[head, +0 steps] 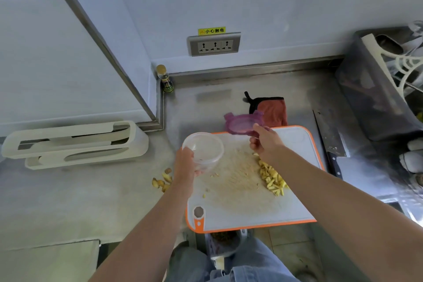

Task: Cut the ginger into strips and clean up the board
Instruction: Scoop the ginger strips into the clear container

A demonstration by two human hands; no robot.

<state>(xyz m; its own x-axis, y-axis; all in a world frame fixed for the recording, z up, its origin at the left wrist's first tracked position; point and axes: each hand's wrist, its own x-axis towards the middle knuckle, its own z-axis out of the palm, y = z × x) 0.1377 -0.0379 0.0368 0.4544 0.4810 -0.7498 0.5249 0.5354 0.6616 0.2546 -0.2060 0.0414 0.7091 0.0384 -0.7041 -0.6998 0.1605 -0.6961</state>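
A white cutting board (295,144) with an orange rim lies on the steel counter. A pile of yellow ginger strips (272,177) sits on its right half, partly hidden by my right forearm. My left hand (185,165) grips a clear round plastic container (203,147) by its near rim, over the board's left corner. My right hand (263,142) pinches a purple translucent lid (240,124) above the board's far edge. Ginger peel scraps (161,182) lie on the counter left of the board.
A cleaver (329,142) lies on the counter right of the board. A red and black cloth (272,110) lies behind the board. A white knife rack (75,143) stands at left, a small bottle (166,80) in the corner, a dish rack (389,80) at right.
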